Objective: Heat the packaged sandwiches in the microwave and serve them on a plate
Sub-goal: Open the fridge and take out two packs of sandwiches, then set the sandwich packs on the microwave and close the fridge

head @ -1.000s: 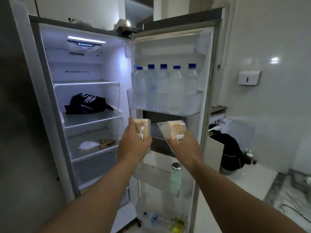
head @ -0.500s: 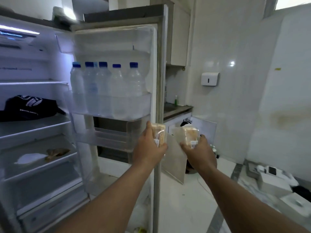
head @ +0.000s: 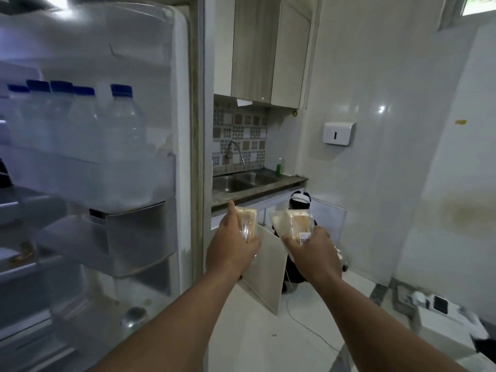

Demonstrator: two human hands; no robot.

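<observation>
- The left hand (head: 232, 247) is closed around a clear plastic-wrapped wedge sandwich with pale bread (head: 247, 224), thumb up along its left side, the pack held upright in front of the body.
- The right hand (head: 312, 251) grips a second clear plastic sandwich pack with a white barcode label (head: 291, 224), fingers wrapped round its lower end, the wide end tilted up and to the left.
- The two packs sit near each other at about the same height, apart and not touching.
- To the left the white fridge door (head: 150, 162) stands open; its upper door shelf carries a row of clear water bottles with blue caps (head: 80, 122).
- Past the hands, a dark stone worktop (head: 255, 193) holds a steel double sink (head: 241, 181) with a curved tap (head: 234, 151), and a green bottle (head: 279, 166) stands at the back right of the sink.
- Wood-grain wall cupboards (head: 257, 49) hang above the sink.
- A white wall dispenser (head: 338, 133) is fixed to the tiled wall on the right.
- Below the worktop something dark sits behind a leaning pale panel (head: 268, 267); what it is I cannot quite make out.
</observation>
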